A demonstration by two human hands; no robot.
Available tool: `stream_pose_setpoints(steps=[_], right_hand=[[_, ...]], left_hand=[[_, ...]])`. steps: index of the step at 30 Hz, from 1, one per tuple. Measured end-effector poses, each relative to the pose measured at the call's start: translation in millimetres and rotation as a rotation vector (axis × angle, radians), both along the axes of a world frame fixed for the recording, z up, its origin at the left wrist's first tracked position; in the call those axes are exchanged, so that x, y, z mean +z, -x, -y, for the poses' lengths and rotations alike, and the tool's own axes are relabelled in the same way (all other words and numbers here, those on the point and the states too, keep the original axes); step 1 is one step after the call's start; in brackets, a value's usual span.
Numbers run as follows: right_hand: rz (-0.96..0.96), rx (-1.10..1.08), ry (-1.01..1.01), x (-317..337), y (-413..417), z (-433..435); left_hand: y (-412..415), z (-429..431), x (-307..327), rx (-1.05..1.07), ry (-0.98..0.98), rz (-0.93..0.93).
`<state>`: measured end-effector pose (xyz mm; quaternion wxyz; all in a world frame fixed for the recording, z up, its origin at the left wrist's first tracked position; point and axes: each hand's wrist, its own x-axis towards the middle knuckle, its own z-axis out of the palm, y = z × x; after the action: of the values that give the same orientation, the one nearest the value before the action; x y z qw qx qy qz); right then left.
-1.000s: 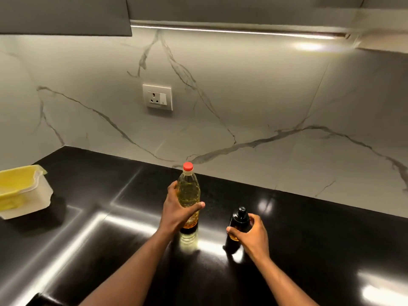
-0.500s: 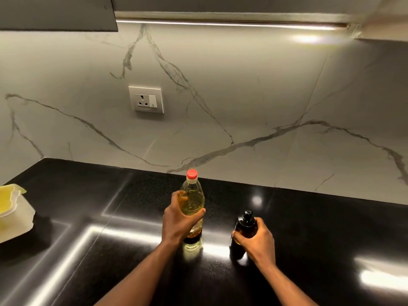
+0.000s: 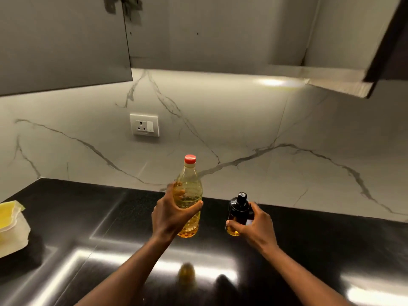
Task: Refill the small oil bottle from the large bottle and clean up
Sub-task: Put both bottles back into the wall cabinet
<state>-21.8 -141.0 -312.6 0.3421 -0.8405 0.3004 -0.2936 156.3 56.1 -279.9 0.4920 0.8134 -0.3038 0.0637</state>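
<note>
The large clear bottle (image 3: 189, 191) holds yellow oil and carries a red cap. My left hand (image 3: 170, 214) grips it around the middle, upright and lifted off the black counter (image 3: 88, 217). To its right is the small oil bottle (image 3: 238, 212), with a black top and a little yellow oil at the bottom. My right hand (image 3: 256, 226) holds this small bottle from the right side, also raised above the counter. Both bottles cast reflections on the glossy surface below them.
A white container with a yellow cloth (image 3: 11, 226) sits at the counter's left edge. A wall socket (image 3: 144, 125) is set in the marble backsplash. Overhead are a grey cabinet door (image 3: 61, 40) on the left and an open cabinet (image 3: 220, 34) in the middle.
Both hands have lifted their bottles off the counter. The view has tilted upward, so the upper cabinets now show.
</note>
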Motion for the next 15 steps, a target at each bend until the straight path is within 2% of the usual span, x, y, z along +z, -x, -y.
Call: stream_pose_setpoints(steps=[7,15], right_hand=[[0.134,0.130,0.114,115,11,-1],[0.270,0.166,0.096,214,17,-7]], left_hand=[[21,2,93,-0.022,0.064,0.115],[44,-8,200,-0.077,0.139,0.184]])
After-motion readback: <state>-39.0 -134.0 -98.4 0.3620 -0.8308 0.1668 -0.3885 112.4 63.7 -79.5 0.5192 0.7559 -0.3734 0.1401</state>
